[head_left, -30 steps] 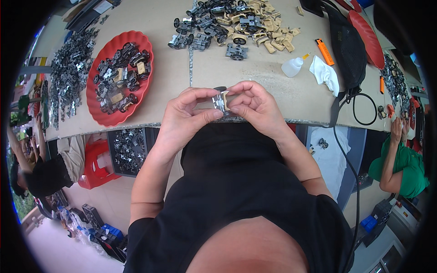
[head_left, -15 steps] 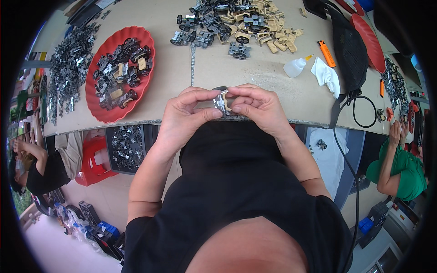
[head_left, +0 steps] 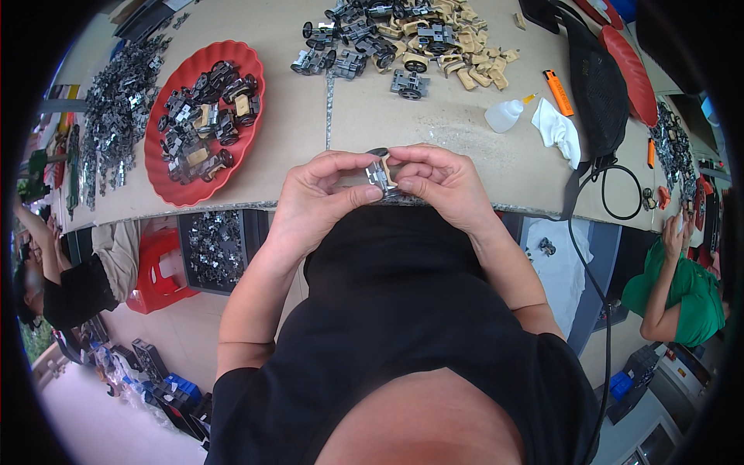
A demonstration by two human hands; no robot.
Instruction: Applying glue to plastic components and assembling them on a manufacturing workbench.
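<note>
Between my hands, just over the table's near edge, is a small wheeled part with a silver-grey metal body, a black wheel at its top and a tan piece on its right side. My left hand pinches its left side between thumb and forefinger. On the other side my right hand grips it by the tan piece, fingers curled. Farther up the table lie a heap of similar grey wheeled parts and a heap of tan pieces. A single wheeled part sits apart at their near side.
To the left, a red scalloped tray holds several wheeled parts beside a pile of metal pieces. At right are a squeeze bottle, white cloth, orange cutter and black bag. Co-workers sit at both sides.
The held wheeled part has tilted slightly between my fingers; both hands stay almost in place. The co-worker on the left has moved an arm.
</note>
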